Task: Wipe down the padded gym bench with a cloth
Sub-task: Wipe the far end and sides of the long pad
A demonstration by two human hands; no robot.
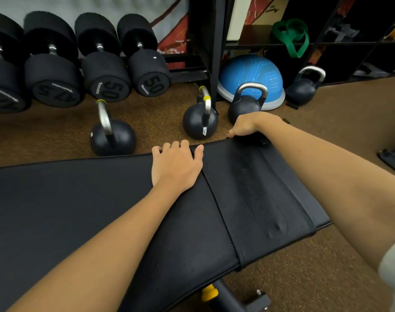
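I press my left hand flat at the bench's far edge to brace, while my right hand grips a dark cloth at its far corner, ready to wipe.

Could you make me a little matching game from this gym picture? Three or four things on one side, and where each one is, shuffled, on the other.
Things:
1. left hand
2. right hand
3. blue half-ball
4. green band

Places:
A. hanging off a dark shelf
B. flat on the bench pad, fingers at its far edge
C. on the floor, behind a kettlebell
D. at the far corner of the short seat pad, gripping a dark cloth

Pairs: 1-B, 2-D, 3-C, 4-A
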